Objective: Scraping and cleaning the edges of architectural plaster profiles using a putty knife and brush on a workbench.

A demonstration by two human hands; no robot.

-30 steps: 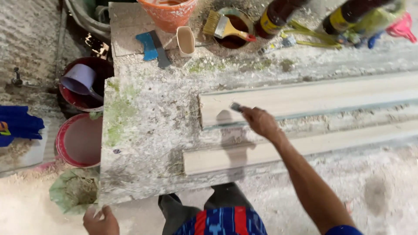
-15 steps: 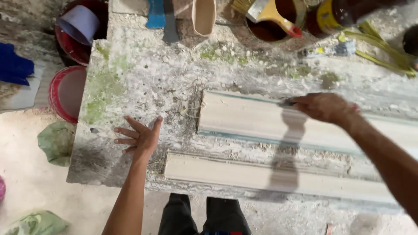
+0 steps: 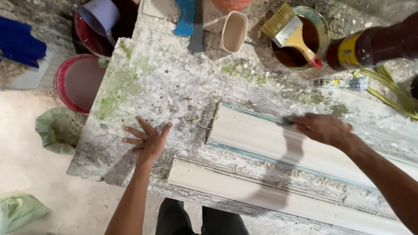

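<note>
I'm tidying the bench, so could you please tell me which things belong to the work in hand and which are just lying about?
In use:
right hand
small tool in its grip
upper moulding strip
left hand, flat on worktable

Lying about:
paintbrush on tin
cream cup
red buckets
brown bottle

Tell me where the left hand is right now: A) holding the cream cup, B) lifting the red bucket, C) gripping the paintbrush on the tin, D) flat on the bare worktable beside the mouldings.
D: the left hand lies palm down, fingers spread, on the rough worktable, just left of the upper moulding, while the paintbrush rests untouched across the tin at the far edge.
</note>
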